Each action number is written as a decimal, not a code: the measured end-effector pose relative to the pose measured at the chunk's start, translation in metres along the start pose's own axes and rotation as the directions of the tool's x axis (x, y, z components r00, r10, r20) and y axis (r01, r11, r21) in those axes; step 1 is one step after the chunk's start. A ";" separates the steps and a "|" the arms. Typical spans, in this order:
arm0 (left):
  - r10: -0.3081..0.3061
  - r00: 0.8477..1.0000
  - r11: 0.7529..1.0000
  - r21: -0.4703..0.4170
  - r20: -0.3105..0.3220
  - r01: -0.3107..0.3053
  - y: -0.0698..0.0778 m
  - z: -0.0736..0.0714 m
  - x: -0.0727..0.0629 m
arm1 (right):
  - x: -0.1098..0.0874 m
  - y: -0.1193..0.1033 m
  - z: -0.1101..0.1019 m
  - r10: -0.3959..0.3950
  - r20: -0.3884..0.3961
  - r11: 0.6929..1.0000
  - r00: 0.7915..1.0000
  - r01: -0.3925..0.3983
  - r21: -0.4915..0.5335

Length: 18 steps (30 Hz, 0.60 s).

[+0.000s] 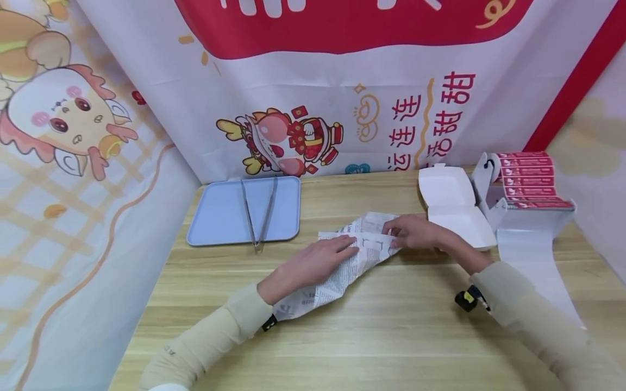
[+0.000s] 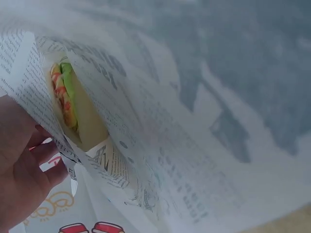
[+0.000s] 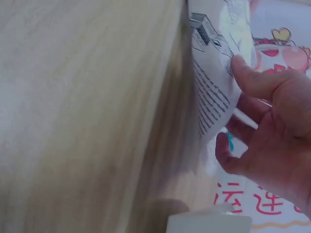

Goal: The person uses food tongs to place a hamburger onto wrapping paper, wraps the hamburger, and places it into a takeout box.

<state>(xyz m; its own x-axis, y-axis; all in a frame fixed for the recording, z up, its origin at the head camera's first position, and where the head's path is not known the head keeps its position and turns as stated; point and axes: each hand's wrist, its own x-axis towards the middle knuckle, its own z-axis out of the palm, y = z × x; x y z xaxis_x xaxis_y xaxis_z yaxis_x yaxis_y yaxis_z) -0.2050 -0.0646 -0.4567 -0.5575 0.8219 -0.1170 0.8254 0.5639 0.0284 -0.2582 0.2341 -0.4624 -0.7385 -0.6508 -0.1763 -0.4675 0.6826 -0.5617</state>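
A sheet of newspaper-print wrapping paper (image 1: pixel 337 271) lies loosely folded at the middle of the table. Through a gap in it, the left wrist view shows a folded flatbread (image 2: pixel 92 121) with green lettuce and a red-streaked filling. My left hand (image 1: pixel 320 260) rests on top of the paper, its fingers lying across a fold. At the paper's far right end, my right hand (image 1: pixel 413 231) pinches the edge. In the right wrist view its thumb (image 3: pixel 257 80) presses the paper while other fingers curl behind. Near paper covers much of the left wrist view.
A blue tray (image 1: pixel 215 217) with metal tongs (image 1: pixel 264 217) on it stands at the back left. Past my right hand are an open white box (image 1: pixel 457 206) and a dispenser (image 1: pixel 528 217) with a red label roll (image 1: pixel 528 174). A printed wall cloth (image 1: pixel 313 76) hangs behind.
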 end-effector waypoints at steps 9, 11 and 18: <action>-0.031 1.000 0.999 -0.037 0.007 0.031 0.006 -0.002 0.001 | 0.002 0.003 0.003 0.073 -0.249 0.997 0.966 -0.072 0.011; -0.035 0.999 0.999 -0.016 0.017 0.035 0.008 -0.003 0.001 | -0.005 -0.006 0.005 0.084 -0.311 0.996 0.947 -0.088 0.004; -0.087 0.996 0.990 0.106 -0.031 0.090 0.017 -0.005 -0.003 | -0.041 -0.062 0.024 -0.002 -0.387 1.000 0.922 -0.005 -0.018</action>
<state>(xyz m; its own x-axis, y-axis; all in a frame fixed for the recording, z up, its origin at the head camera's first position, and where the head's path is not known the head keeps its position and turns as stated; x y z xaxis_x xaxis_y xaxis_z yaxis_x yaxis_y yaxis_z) -0.1898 -0.0570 -0.4513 -0.6294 0.7720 -0.0882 0.7769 0.6235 -0.0875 -0.1872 0.2104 -0.4395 -0.8680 -0.4729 0.1516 -0.4724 0.6919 -0.5460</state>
